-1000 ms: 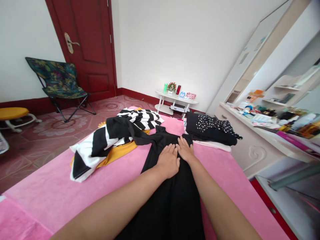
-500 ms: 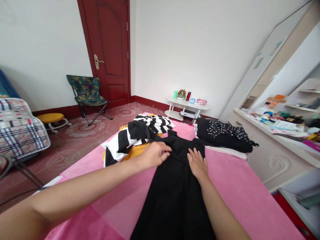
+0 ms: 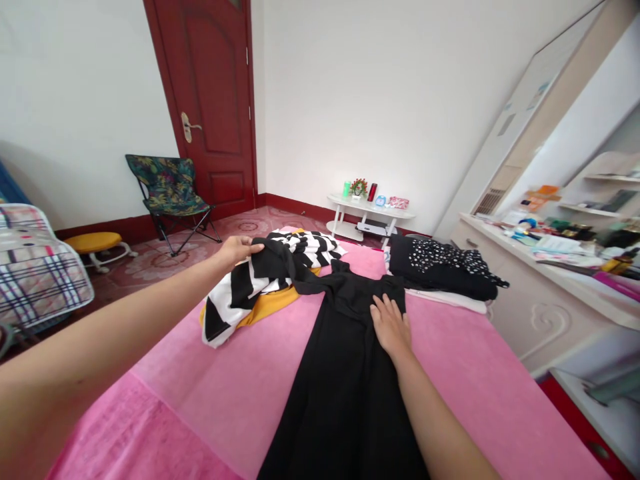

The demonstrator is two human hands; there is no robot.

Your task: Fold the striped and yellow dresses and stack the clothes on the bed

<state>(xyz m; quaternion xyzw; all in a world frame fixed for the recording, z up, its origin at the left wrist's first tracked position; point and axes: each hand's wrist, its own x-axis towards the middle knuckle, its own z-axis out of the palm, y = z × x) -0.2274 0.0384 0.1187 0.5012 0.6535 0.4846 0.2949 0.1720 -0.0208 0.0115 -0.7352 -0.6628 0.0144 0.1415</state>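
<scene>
Across the soft, short-napped pink cover [image 3: 225, 400], from the near edge almost to the far edge, a long, smooth, matte black garment [image 3: 345, 387] is spread. Its narrow sleeve-like strip is pinched between thumb and fingers in the grip of the left hand [image 3: 239, 249], beside a rumpled striped cloth [image 3: 243, 287]. The garment's creased top is covered by the right hand [image 3: 391, 323], its grip flattened, fingers extended. Toward the far right corner, folded clothes [image 3: 420, 272] are stacked.

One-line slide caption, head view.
Black garment on pink cloth: left hand at its outstretched end, right hand on its body.
</scene>
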